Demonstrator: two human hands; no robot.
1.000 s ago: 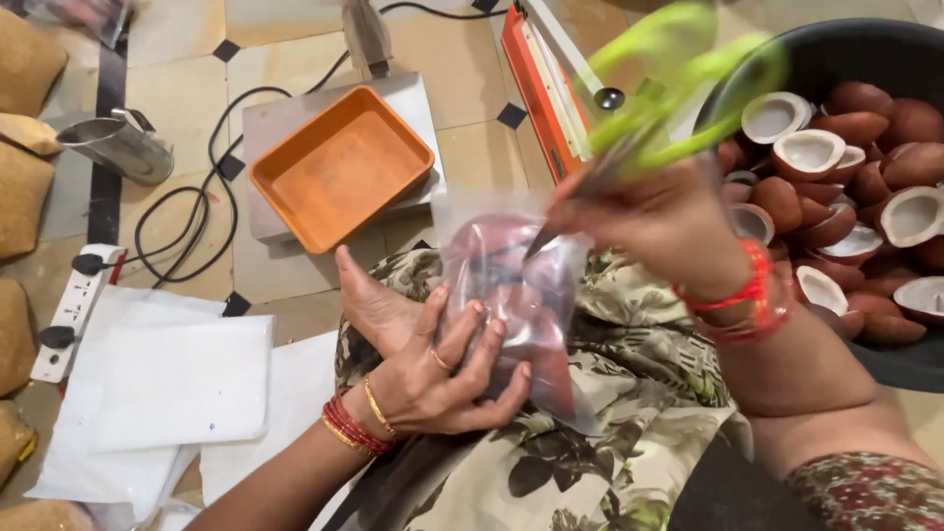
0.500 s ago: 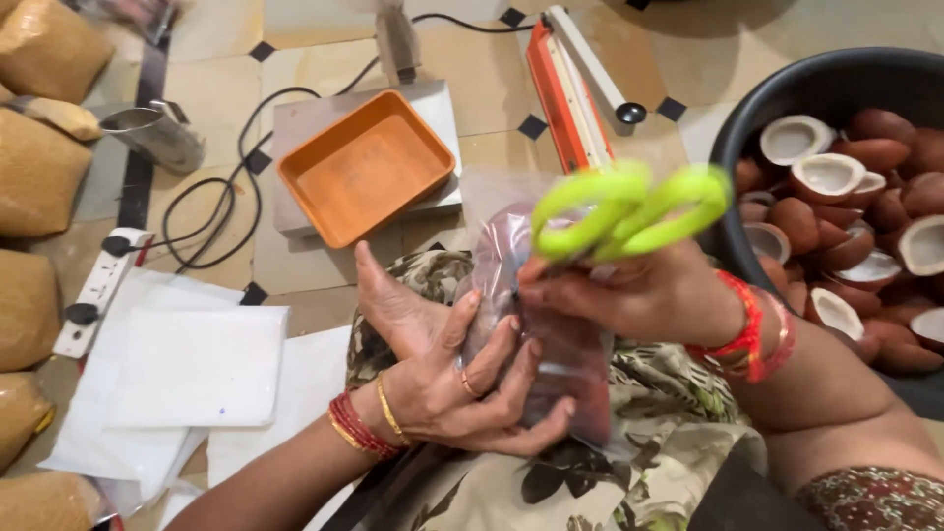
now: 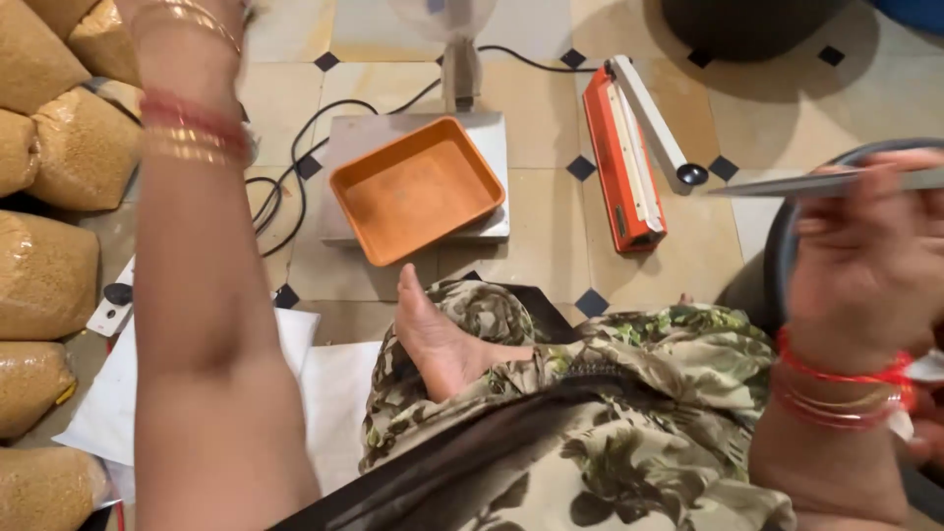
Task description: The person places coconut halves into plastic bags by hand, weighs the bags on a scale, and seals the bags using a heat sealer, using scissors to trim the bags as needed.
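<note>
A: Well, starting at the far left, what is the left hand doing?

B: Only its forearm (image 3: 211,295) and bangled wrist show, raised toward the top edge. The left hand itself is cut off above the frame, so I cannot tell whether it is open or closed, or whether it holds anything. Left of the arm lie clear packed bags of brown grain (image 3: 44,265) on the floor, with white sheets (image 3: 329,393) near the knee.

A: And in the middle?

B: An orange tray (image 3: 418,187) sits on a weighing scale (image 3: 487,172), farther off on the tiled floor. Right of it lies an orange heat sealer (image 3: 624,162), its arm lifted. Nearer, a bare foot (image 3: 438,339) rests on the flowered cloth of the lap.

A: Then the right hand?

B: The right hand (image 3: 865,270), at the right edge, is curled closed around scissors (image 3: 787,183). The grey blades point left, level, above the floor, just right of the sealer's arm end. The handles are hidden inside the grip.

A: How would the scissors handle?

B: I judge them light and stiff, steel blades with sharp edges, not fragile. Smooth metal would slip, so hold belongs at the handle loops, fingers through, never along the blades. Behind the hand curves the dark rim of a basin (image 3: 777,246).
</note>
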